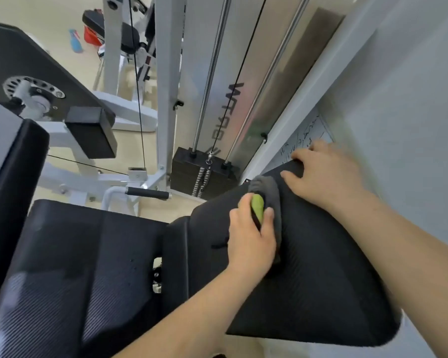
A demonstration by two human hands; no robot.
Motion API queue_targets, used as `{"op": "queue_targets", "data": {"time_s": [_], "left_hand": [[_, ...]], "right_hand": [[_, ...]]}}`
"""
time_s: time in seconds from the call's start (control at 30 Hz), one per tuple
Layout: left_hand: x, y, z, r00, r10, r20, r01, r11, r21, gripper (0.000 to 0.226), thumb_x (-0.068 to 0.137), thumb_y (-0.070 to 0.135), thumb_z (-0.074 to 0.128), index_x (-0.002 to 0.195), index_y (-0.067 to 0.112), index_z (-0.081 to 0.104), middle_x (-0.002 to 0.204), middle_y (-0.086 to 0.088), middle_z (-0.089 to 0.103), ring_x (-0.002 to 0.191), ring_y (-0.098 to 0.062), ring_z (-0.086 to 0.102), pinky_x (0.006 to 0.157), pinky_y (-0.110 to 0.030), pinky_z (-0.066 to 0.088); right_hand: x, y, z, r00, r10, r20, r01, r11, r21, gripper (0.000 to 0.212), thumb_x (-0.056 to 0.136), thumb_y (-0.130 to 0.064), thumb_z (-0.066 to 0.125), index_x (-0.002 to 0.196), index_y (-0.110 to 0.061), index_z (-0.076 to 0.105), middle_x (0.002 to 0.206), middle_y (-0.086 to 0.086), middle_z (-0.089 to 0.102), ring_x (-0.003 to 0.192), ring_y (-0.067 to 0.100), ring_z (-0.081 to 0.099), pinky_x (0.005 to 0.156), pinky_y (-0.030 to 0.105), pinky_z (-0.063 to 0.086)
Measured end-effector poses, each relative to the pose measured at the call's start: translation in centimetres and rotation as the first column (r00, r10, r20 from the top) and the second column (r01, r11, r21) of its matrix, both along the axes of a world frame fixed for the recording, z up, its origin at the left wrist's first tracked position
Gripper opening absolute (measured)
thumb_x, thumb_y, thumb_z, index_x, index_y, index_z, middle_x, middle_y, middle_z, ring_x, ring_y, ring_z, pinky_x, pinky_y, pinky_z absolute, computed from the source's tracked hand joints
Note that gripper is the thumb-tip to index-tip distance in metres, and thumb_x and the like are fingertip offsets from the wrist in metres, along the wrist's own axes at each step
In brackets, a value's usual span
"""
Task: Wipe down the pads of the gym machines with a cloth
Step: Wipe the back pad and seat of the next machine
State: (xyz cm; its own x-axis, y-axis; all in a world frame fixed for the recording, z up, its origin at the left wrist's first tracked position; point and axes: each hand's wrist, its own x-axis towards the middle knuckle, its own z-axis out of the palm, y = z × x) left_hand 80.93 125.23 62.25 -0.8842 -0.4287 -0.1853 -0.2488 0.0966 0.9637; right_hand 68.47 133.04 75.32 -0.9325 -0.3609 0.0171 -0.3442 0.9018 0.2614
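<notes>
The pale wall [411, 99] fills my right side, and against it stands the white frame of the cable machine [166, 86], its two chrome guide rods [210, 73] running down into the black weight stack [204, 174]. A black cable [137, 86] drops in front of the frame.

Below me lies the large black back pad [321, 267], ribbed in texture and tilted toward the wall. To its left, across a narrow gap, sits the black seat pad [75, 267], shiny in patches. Farther left stands another upright black pad [8, 177], and beyond it a small square black pad [91, 133] on a white arm. A short black-gripped handle [148, 193] sticks out near the seat.

My right hand [326, 174] rests at the upper edge of the back pad, fingers curled over that edge and gripping it; it looks blurred. My left hand [251, 236] presses flat on the back pad, fingers closed around the dark grey cloth [269, 195], which bunches up past my fingertips and lies on the pad surface near its upper end. A yellow-green part [258, 208] shows between my fingers; I cannot tell whether it belongs to the cloth.

Far off on the beige floor [62, 47] lie a blue object [75, 41] and something red [91, 36] just beside it, too small to identify.
</notes>
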Motion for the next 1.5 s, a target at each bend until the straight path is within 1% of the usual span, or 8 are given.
{"op": "queue_targets", "data": {"time_s": [0.13, 0.37, 0.57, 0.7, 0.87, 1.03, 1.23, 1.5], "left_hand": [[-0.7, 0.9, 0.1, 0.992, -0.013, -0.124, -0.009, 0.985, -0.173, 0.045, 0.099, 0.046, 0.057, 0.141, 0.041, 0.039, 0.120, 0.008, 0.047, 0.108, -0.015, 0.054, 0.090, -0.036, 0.049], [-2.4, -3.9, -5.2, 0.878, 0.231, 0.419, -0.241, 0.970, -0.029, 0.052, 0.103, 0.048, 0.046, 0.152, 0.036, 0.033, 0.137, -0.015, 0.053, 0.122, -0.038, 0.055, 0.104, -0.048, 0.046], [-6.3, -2.5, 1.3, 0.998, -0.031, -0.047, 0.027, 0.996, -0.079, 0.040, 0.101, 0.044, 0.056, 0.139, 0.040, 0.045, 0.127, 0.004, 0.056, 0.117, -0.014, 0.054, 0.099, -0.032, 0.041], [-10.4, -4.1, 3.2, 0.985, -0.164, -0.047, 0.155, 0.974, -0.164, 0.046, 0.095, 0.053, 0.057, 0.141, 0.049, 0.049, 0.132, 0.013, 0.039, 0.124, -0.008, 0.049, 0.108, -0.029, 0.038], [-14.8, -4.3, 5.9, 0.937, -0.320, -0.139, 0.314, 0.947, -0.066, 0.037, 0.094, 0.035, 0.067, 0.130, 0.043, 0.065, 0.122, 0.018, 0.065, 0.117, 0.003, 0.059, 0.106, -0.022, 0.044], [-17.9, -6.2, 5.0, 0.834, -0.546, 0.073, 0.547, 0.837, 0.010, 0.022, 0.086, 0.043, 0.067, 0.107, 0.042, 0.074, 0.096, 0.013, 0.076, 0.095, -0.005, 0.070, 0.087, -0.023, 0.055], [-15.6, -13.3, -4.5, 0.708, -0.487, 0.511, 0.556, 0.831, 0.021, 0.016, 0.088, 0.031, 0.067, 0.098, 0.022, 0.077, 0.093, -0.001, 0.075, 0.089, -0.016, 0.068, 0.077, -0.023, 0.052], [-16.9, -12.1, -5.9, 0.773, -0.563, 0.293, 0.572, 0.818, 0.060, 0.027, 0.066, 0.051, 0.062, 0.092, 0.053, 0.071, 0.097, 0.013, 0.075, 0.097, -0.010, 0.069, 0.089, -0.033, 0.056]], "right_hand": [[-1.9, 1.5, 2.2, 0.990, 0.074, 0.120, -0.051, 0.982, -0.183, 0.030, 0.096, -0.048, 0.057, 0.119, -0.037, 0.074, 0.119, -0.007, 0.070, 0.116, 0.024, 0.062, 0.088, 0.043, 0.056], [-3.5, 2.3, 1.6, 0.976, 0.077, 0.203, 0.011, 0.916, -0.401, 0.010, 0.082, -0.040, 0.062, 0.076, -0.035, 0.069, 0.082, -0.016, 0.073, 0.093, 0.015, 0.065, 0.077, 0.037, 0.058], [-6.6, 1.2, 1.5, 0.937, 0.068, 0.342, 0.087, 0.903, -0.420, 0.029, 0.079, -0.034, 0.066, 0.056, -0.021, 0.054, 0.056, -0.008, 0.057, 0.065, 0.014, 0.056, 0.058, 0.029, 0.040], [-7.8, 1.4, 0.9, 0.934, 0.057, 0.351, 0.129, 0.866, -0.483, 0.034, 0.083, -0.034, 0.059, 0.057, -0.016, 0.048, 0.051, -0.005, 0.047, 0.056, 0.017, 0.045, 0.054, 0.030, 0.035], [-10.8, 1.1, 0.6, 0.928, -0.007, 0.372, 0.212, 0.832, -0.513, 0.028, 0.076, -0.041, 0.061, 0.065, -0.017, 0.053, 0.061, -0.005, 0.054, 0.063, 0.019, 0.053, 0.060, 0.037, 0.044], [-14.0, 1.6, 0.2, 0.693, 0.008, 0.721, 0.396, 0.831, -0.390, 0.023, 0.088, -0.034, 0.070, 0.077, -0.014, 0.065, 0.071, 0.002, 0.061, 0.065, 0.019, 0.058, 0.059, 0.038, 0.051], [-15.4, -2.6, -2.2, 0.268, 0.100, 0.958, 0.220, 0.962, -0.162, 0.022, 0.092, -0.039, 0.074, 0.099, -0.018, 0.077, 0.102, 0.011, 0.076, 0.078, 0.015, 0.065, 0.067, 0.035, 0.055], [-16.8, -9.2, -7.0, 0.088, -0.141, 0.986, -0.062, 0.987, 0.147, 0.028, 0.085, -0.029, 0.085, 0.093, -0.008, 0.069, 0.098, 0.025, 0.073, 0.094, 0.045, 0.076, 0.073, 0.049, 0.066]]}}
